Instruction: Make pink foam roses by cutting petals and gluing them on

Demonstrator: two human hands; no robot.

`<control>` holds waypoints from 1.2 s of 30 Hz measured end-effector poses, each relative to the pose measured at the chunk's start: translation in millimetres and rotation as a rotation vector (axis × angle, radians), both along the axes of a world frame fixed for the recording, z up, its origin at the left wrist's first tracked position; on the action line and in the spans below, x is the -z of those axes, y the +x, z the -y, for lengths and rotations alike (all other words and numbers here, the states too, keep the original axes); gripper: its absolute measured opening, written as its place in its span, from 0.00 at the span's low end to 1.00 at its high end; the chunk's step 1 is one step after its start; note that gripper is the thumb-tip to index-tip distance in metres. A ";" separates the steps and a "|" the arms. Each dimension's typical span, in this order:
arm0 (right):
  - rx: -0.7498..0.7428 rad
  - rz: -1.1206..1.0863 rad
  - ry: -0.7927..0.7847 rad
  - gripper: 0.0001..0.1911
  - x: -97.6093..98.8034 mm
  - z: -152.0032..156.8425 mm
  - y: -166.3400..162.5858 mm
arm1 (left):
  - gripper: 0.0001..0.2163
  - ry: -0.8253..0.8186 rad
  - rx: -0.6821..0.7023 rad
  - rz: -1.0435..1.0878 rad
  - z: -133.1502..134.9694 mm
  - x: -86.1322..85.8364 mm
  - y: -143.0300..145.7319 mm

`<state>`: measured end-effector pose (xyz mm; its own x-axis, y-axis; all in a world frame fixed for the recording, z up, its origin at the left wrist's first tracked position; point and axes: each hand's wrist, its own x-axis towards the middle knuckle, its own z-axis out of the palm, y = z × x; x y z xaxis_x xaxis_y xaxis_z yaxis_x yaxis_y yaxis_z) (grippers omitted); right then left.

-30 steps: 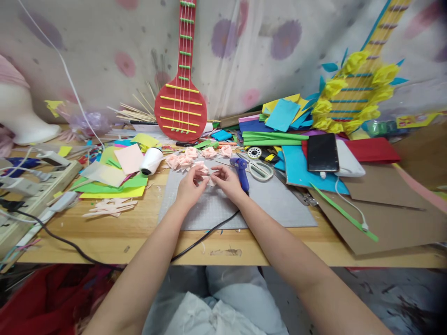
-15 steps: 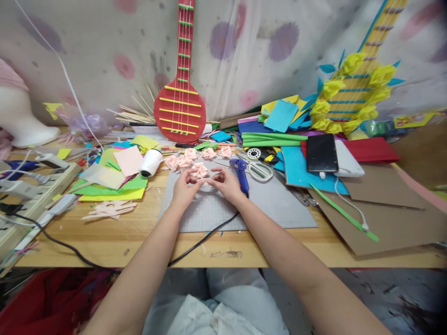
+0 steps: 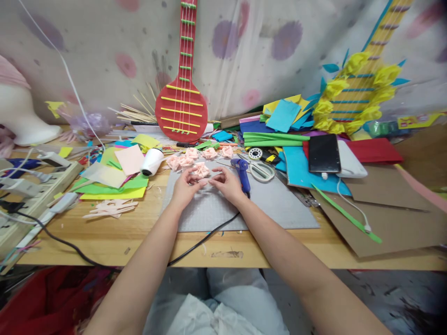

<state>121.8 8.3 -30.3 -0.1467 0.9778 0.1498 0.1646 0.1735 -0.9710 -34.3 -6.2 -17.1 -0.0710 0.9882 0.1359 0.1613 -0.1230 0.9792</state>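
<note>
Both my hands meet over the grey cutting mat (image 3: 272,204). My left hand (image 3: 186,186) and my right hand (image 3: 226,183) have their fingers curled round a pale pink paper flower (image 3: 201,170), pinching it from both sides. Several more pink paper flowers (image 3: 185,159) lie in a row just beyond it. A blue glue gun (image 3: 242,170) rests on the mat right beside my right hand, and its black cord (image 3: 204,238) runs back over the table edge.
White scissors (image 3: 261,171), a white cup on its side (image 3: 152,161), stacks of coloured paper (image 3: 111,179), pink paper scraps (image 3: 111,207), a phone (image 3: 324,153) on blue foam, brown cardboard (image 3: 391,218), a power strip (image 3: 31,195) at left, a red paper guitar (image 3: 181,107) against the curtain.
My hands have drawn slightly closer together around the pink flower and turned it a little; the camera view shifted slightly. Nothing else on the table has moved.
</note>
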 end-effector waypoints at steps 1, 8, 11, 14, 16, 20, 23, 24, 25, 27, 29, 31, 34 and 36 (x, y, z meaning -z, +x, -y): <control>-0.003 0.002 -0.001 0.19 0.3 -0.2 0.2 | 0.27 -0.002 0.013 -0.002 0.0 0.4 -0.3; -0.031 0.082 0.034 0.18 -2.5 2.0 0.8 | 0.22 -0.051 0.033 0.023 0.5 0.0 -1.4; -0.025 0.209 0.106 0.19 -6.7 4.8 2.9 | 0.18 -0.024 -0.036 0.024 -2.0 0.3 -3.6; -0.024 0.398 0.220 0.23 -10.2 7.5 5.5 | 0.15 0.039 -0.131 0.018 -4.8 0.3 -6.8; -0.032 0.523 0.302 0.23 -11.0 8.8 6.0 | 0.14 0.069 -0.164 0.006 -5.8 0.4 -8.4; -0.028 0.704 0.486 0.21 -16.2 11.4 5.4 | 0.14 0.063 -0.142 -0.013 -5.3 1.2 -9.0; 0.053 0.717 0.635 0.19 -32.0 14.8 11.5 | 0.14 0.067 -0.162 -0.017 -4.7 1.8 -8.9; 0.108 0.696 0.686 0.18 -39.1 15.8 16.2 | 0.14 0.072 -0.180 -0.007 -4.7 1.9 -9.0; 0.194 0.666 0.723 0.18 -45.9 16.5 22.2 | 0.13 0.075 -0.198 0.007 -4.8 1.8 -9.2; 0.418 0.593 0.747 0.18 -55.6 15.9 37.0 | 0.13 0.077 -0.234 0.045 -5.2 1.4 -9.7; 0.606 0.547 0.686 0.23 -55.5 12.4 52.2 | 0.13 0.069 -0.273 0.087 -5.7 0.8 -9.8; 0.674 0.561 0.542 0.29 -45.1 6.7 63.9 | 0.14 0.048 -0.308 0.135 -6.0 0.1 -9.1; 0.601 0.662 0.294 0.31 -21.7 -2.1 71.0 | 0.14 0.035 -0.332 0.217 -6.3 -0.6 -7.3; 0.529 0.711 0.202 0.25 -10.5 -6.1 70.1 | 0.13 0.044 -0.329 0.256 -6.4 -0.8 -6.2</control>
